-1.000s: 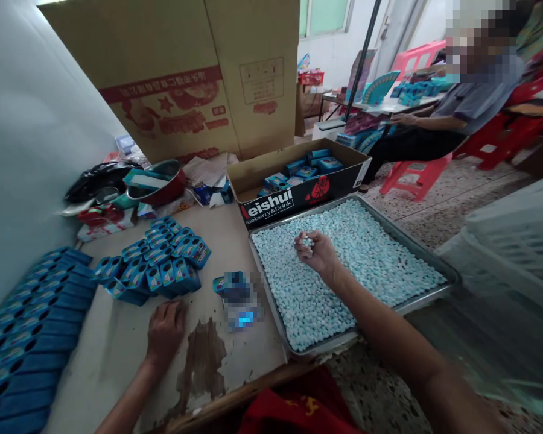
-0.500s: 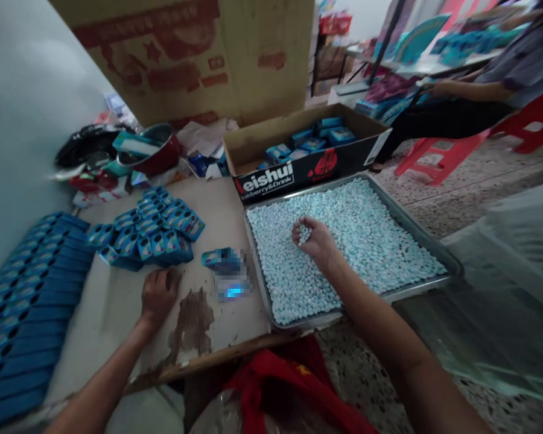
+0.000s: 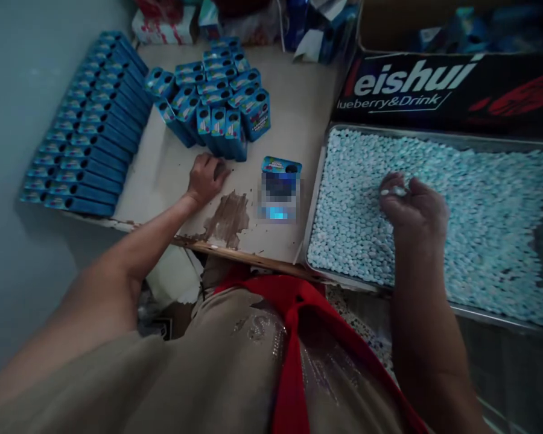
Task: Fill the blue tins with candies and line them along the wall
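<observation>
My right hand [image 3: 414, 202] is palm up with fingers curled round a few pale candies [image 3: 399, 190]. It is just over a shallow metal tray [image 3: 317, 181] spread with small white and pale-blue candies [image 3: 484, 241]. On the tabletop rests my left hand [image 3: 207, 178], its fingers bent inward. Something dark shows by its fingertips, but I cannot make out what it is. Beyond that hand stands a cluster of small blue candy boxes [image 3: 221, 129] with dark round holes on top. A single blue box [image 3: 281, 165] stands between my hands, its lower part blurred out.
Long rows of blue boxes [image 3: 90, 126] line the table's left side by the wall. Behind the tray stands a black-printed carton [image 3: 416, 90] holding more blue boxes. Packages [image 3: 165, 27] crowd the back. The table's wooden front edge [image 3: 235, 252] is close to my body.
My view has tipped down and closer, so the room behind has left the picture. The fingers of my right hand have curled further over the candies. My left hand stays on the table.
</observation>
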The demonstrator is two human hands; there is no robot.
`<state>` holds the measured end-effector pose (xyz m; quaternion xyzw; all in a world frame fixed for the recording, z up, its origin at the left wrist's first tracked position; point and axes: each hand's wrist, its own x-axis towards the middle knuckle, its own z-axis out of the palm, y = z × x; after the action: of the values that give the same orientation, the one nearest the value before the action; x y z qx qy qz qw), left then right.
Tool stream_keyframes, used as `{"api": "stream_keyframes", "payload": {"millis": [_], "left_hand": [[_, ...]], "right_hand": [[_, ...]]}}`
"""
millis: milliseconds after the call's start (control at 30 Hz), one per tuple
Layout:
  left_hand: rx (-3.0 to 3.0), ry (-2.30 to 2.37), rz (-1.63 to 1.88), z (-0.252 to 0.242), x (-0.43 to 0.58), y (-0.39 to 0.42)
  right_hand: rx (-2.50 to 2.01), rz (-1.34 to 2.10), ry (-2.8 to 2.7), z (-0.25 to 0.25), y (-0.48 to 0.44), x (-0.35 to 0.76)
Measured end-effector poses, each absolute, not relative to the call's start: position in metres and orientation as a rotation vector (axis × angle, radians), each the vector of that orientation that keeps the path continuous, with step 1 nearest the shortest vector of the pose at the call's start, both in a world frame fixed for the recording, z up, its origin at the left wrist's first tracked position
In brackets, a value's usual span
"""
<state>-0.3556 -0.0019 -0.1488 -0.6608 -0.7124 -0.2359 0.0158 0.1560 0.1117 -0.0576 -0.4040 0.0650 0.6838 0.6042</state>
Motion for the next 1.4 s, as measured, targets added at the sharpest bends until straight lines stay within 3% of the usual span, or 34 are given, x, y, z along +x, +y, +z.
{"api": "stream_keyframes", "payload": {"millis": [133,233,367,667,1033,1200,1400], "left_hand": [[-2.060,-2.240,-0.709,-0.145,-0.352,-0.003],[-2.064,-2.221,-0.694,-0.144,-0.351,-0.004],[-2.066,-2.207,-0.754,-0.144,-0.348,-0.005],[-2.126,-2.153,-0.849,-0.145,-0.351,-0.004],[-2.202,-2.109,-0.893,-0.136,-0.350,0.003],[-2.190,-2.070,-0.908,-0.143,-0.351,0.002],[-2.156,-2.048,-0.953,-0.146,-0.349,0.003]], "right_hand": [[-1.049,1.566,0.366,-0.052,0.108,0.145],[-1.205,1.713,0.018,-0.061,0.106,0.139],[-1.060,1.878,-0.560,-0.074,0.109,0.155],[-1.262,1.569,-0.980,-0.070,0.101,0.133],[-1.325,1.445,-1.224,-0.041,0.091,0.115],[-1.044,1.355,-1.729,-0.010,0.082,0.070],[-1.023,0.973,-2.208,0.011,0.086,0.017]]}}
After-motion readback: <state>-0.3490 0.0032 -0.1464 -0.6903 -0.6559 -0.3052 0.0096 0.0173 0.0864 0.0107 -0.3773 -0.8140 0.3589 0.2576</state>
